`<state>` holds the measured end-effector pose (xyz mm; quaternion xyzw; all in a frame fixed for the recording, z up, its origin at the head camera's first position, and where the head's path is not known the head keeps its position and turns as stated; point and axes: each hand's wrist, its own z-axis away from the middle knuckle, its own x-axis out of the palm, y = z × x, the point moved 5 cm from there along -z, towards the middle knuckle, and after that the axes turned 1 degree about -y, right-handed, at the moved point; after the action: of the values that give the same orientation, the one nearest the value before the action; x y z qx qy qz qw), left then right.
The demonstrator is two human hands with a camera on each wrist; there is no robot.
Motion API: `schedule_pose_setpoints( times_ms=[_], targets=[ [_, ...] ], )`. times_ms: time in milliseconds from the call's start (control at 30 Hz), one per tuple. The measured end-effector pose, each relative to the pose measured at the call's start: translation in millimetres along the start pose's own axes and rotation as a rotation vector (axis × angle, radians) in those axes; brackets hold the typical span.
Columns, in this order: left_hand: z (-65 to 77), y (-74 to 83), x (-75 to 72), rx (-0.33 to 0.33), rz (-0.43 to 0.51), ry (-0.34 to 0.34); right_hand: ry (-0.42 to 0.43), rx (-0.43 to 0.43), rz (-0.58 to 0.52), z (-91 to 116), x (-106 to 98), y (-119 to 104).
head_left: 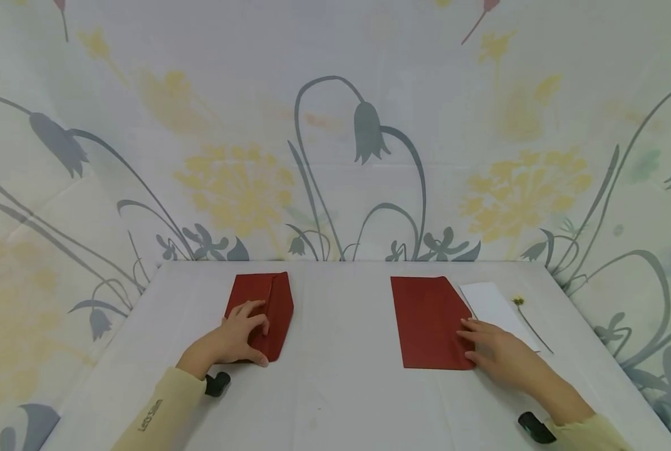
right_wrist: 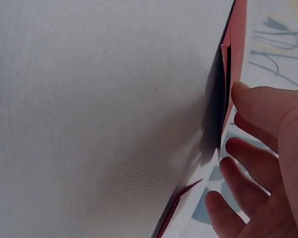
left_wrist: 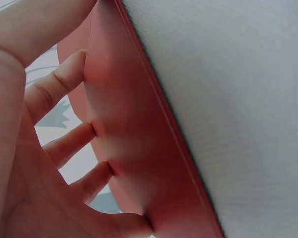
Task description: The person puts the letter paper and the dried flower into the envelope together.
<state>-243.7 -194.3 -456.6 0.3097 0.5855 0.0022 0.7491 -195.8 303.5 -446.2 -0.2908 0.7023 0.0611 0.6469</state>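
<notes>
On the left of the white table lies a red envelope (head_left: 281, 307), its flap side to the right. My left hand (head_left: 239, 332) rests on it with fingers spread. In the left wrist view, several fingertips (left_wrist: 92, 130) press against the red paper (left_wrist: 134, 129). A second red envelope (head_left: 431, 322) lies flat right of centre, its pointed flap toward the right. My right hand (head_left: 504, 357) touches that flap edge with relaxed fingers. In the right wrist view, the thumb (right_wrist: 258, 101) meets the edge of the red paper (right_wrist: 236, 39), which stands slightly parted from the layer below.
A white card (head_left: 495, 307) lies behind my right hand, partly covered by it. To its right is a yellow flower (head_left: 518, 301) on a thin stem. A floral-print curtain (head_left: 335, 156) hangs at the table's back edge.
</notes>
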Motion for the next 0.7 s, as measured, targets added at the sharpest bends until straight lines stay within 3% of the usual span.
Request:
schedule_pose_setpoints(
  times_ms=[233, 700],
  targets=[
    [-2.0, -0.9, 0.1, -0.014, -0.009, -0.01, -0.104, 0.0, 0.01, -2.0, 12.5, 5.3],
    [-2.2, 10.1, -7.6, 0.006, -0.005, 0.0, -0.139, -0.032, 0.008, -1.6, 12.7, 3.5]
  ],
)
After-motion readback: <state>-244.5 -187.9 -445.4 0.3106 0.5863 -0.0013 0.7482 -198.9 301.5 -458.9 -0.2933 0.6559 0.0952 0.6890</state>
